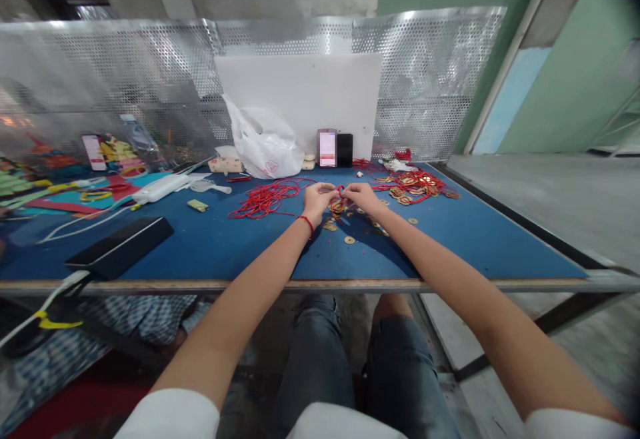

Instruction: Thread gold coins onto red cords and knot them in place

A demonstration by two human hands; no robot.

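Observation:
My left hand (319, 202), with a red string bracelet at the wrist, pinches a red cord (341, 190) over the blue table. From the other side my right hand (361, 197) has its fingers closed on the same cord, so the two hands nearly meet. Gold-coloured round coins lie below and around them, one coin (349, 240) nearer the table's front edge. A heap of loose red cord (265, 199) is left of my left hand. Right of my right hand, a pile of coins strung on red cords (417, 184) spreads out.
Two phones, one lit (327, 148), lean on a white board (305, 86) behind the hands. A white plastic bag (267, 142) stands back left. A black box (120, 247) with a cable and coloured craft pieces are further left.

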